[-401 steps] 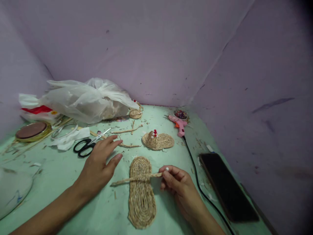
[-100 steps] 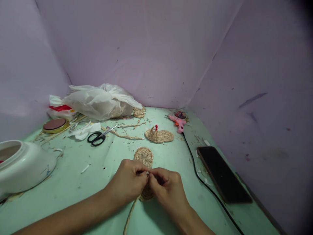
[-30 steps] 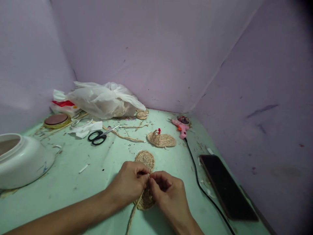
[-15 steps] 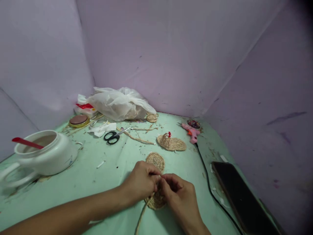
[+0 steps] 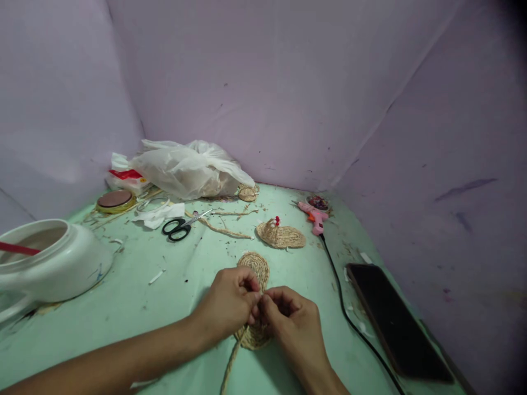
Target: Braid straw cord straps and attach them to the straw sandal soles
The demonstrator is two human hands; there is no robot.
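Observation:
A small slipper sole of coiled braided straw cord (image 5: pixel 254 265) lies on the table below my hands, its middle hidden by them. My left hand (image 5: pixel 233 299) is closed, thumb and forefinger pinched over the sole's waist. Facing it from the right, my right hand (image 5: pixel 294 318) is closed too, its fingertips meeting the left ones. Between the tips shows a pale bit of cord, mostly covered. A loose length of braided cord (image 5: pixel 229 366) runs from the sole's lower left toward the table's front. Beyond the hands sits a finished mini slipper (image 5: pixel 284 237) with red and white trim.
Black-handled scissors (image 5: pixel 179 227), cord scraps (image 5: pixel 226 232) and a plastic bag (image 5: pixel 189 170) lie toward the back. A pink glue gun (image 5: pixel 315 216) trails its cable on the right, beside a dark phone (image 5: pixel 395 323). At left stands a white pot (image 5: pixel 78 258) holding a red stick.
The whole view has shifted slightly, so everything appears farther left. Both hands keep their pinch over the sole, with the fingertips barely moved.

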